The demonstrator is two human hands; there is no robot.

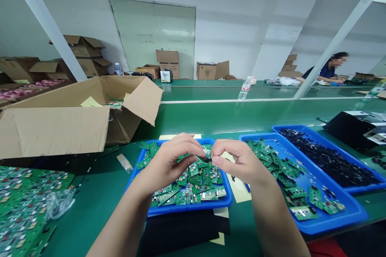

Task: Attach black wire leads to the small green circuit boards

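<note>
My left hand (177, 158) is closed in a pinch above the middle blue tray (229, 192), seemingly on a small green circuit board (200, 164); its fingers hide part of it. Facing it, my right hand (235, 160) pinches a small dark part (208, 160) between thumb and forefinger. That part sits at the board's end, and whether the two touch is hard to tell. Below both hands, a heap of loose green circuit boards (187, 196) fills the tray.
To the right, one blue tray (340, 225) holds circuit boards, another (358, 188) small black parts (325, 156). An open cardboard box (54, 128) and board panels (27, 204) occupy the left. A bottle (245, 88) stands behind; a person (328, 70) sits far right.
</note>
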